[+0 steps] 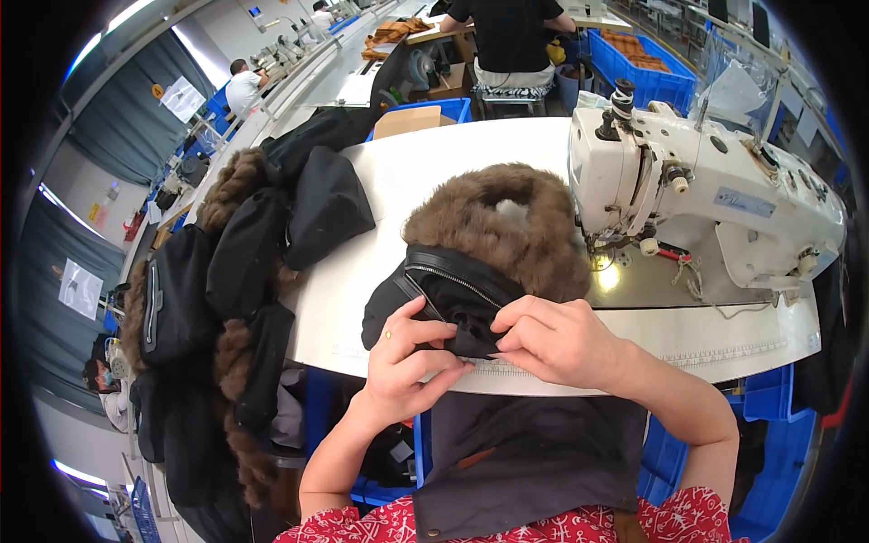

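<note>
On the white sewing table [380,190] lies a black fabric piece [385,312] with a curved metal zipper [462,276]. Thick brown fur [462,204], looped around a small opening, joins it on the far side. My left hand [407,357] pinches the near edge of the black fabric, thumb and fingers pressed together. Just to the right, my right hand [566,339] grips the same edge close to the zipper's end. Between the two hands the cloth is bunched, and my fingers hide part of it.
A white sewing machine [724,181] stands at the right, its lamp lit beside the fur. Black fur-trimmed pieces [249,244] pile up along the left edge. Blue crates [769,452] sit below the table. A person in black [511,36] sits beyond it.
</note>
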The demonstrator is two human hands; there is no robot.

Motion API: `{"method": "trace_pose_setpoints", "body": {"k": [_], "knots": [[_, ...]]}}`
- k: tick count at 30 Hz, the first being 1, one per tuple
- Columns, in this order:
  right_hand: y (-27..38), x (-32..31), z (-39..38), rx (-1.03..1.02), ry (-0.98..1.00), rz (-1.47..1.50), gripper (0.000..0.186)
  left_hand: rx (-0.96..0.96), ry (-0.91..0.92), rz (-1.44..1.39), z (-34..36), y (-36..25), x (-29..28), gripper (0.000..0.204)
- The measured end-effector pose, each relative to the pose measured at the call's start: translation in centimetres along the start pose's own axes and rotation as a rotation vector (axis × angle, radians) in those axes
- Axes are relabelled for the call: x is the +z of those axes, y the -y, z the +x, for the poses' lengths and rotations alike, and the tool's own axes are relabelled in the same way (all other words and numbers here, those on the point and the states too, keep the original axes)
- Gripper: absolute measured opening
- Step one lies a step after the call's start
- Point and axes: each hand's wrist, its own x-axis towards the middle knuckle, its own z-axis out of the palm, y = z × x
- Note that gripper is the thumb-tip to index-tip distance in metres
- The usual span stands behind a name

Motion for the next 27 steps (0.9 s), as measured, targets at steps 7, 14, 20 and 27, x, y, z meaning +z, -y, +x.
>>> {"method": "trace_pose_setpoints", "body": {"k": [7,14,20,27], "knots": [[-0.1,-0.1,-0.3,-0.076,-0.057,-0.027,0.016,-0.141,-0.005,-0.074,0.8,-0.6,-0.3,0.022],[-0.4,0.5,-1.0,-0.038,-0.072,0.018,0.017,0.055,0.127,0.125,1.6,-0.9,-0.8,0.031],[-0.6,0.9,-2.7,0.004,-0.123,0.008,0.022,0.209,0.224,-0.05,3.7,0.2,0.1,0.027],[-2.4,4.7,-1.6,-0.021,-0.163,0.101,0.014,0.362,0.601,0.042,6.0,0.3,-3.3,0.023]]}}
